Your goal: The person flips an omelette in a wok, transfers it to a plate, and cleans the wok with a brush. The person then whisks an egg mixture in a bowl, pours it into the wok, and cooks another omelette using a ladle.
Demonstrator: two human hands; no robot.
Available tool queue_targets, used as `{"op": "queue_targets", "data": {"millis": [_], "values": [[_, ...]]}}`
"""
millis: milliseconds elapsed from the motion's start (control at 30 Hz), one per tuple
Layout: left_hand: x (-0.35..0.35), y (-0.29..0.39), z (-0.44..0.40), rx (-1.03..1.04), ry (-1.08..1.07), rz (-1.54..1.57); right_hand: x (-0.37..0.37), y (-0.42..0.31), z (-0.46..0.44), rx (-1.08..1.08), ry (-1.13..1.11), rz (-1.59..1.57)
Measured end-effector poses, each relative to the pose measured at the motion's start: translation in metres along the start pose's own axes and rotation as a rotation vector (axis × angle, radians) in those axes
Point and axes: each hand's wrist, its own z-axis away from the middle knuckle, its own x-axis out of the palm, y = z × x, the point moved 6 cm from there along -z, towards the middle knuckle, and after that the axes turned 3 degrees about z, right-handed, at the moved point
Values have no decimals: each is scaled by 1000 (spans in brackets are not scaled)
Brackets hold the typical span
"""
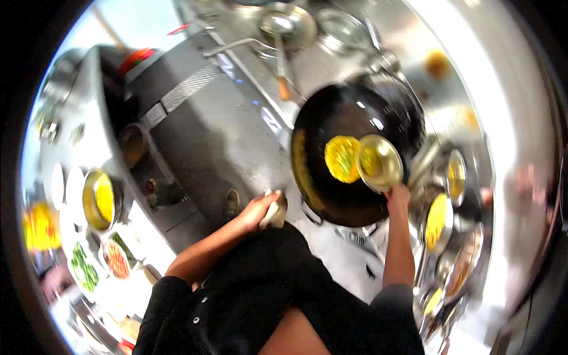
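Observation:
My right hand [398, 196] grips the near rim of a round metal bowl [389, 168], tilted over a large black wok [355, 204]. Inside the bowl some yellow shows, blurred, on its left side. Just left of it, a round yellow egg pancake [341, 158] with green bits lies in the wok. In front of my body, my left hand [260, 212] is closed around a whitish folded cloth [275, 214], apart from the wok.
Above the wok lie a strainer with a wooden handle [283, 89] and metal bowls. Along the right stand dishes, one with yellow food [436, 222]. On the left counter are a pot of yellow food [105, 201], chopped greens [83, 269] and a bowl of red bits [115, 259].

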Motion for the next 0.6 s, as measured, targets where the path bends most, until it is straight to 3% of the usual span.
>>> {"op": "queue_targets", "data": {"millis": [33,100,133,200,233,267,333,400,467,500,533,600], "values": [[-22,0,3,13,-49,107,17,-26,27,-48,-8,-166],[-71,-15,11,38,4,289,42,-66,63,-180,-209,-125],[-92,-8,34,91,135,273,44,-69,59,-164,-208,-83],[-137,-15,51,112,235,266,70,-130,115,-227,-20,153],[-161,-16,55,175,269,305,80,-136,94,-227,2,260],[-180,-18,61,221,280,318,92,-156,117,-339,82,429],[-210,-11,91,316,352,375,142,-195,148,-504,-176,345],[-237,-7,118,391,397,453,209,-232,206,-546,-244,361],[-260,-8,143,455,447,559,275,-232,195,-524,-585,230],[-274,-14,148,470,456,606,322,-245,244,-659,-752,132],[-283,-17,158,491,468,653,364,-245,268,-556,-895,132],[-298,-25,177,520,494,741,446,-245,344,-480,-953,88]]}}
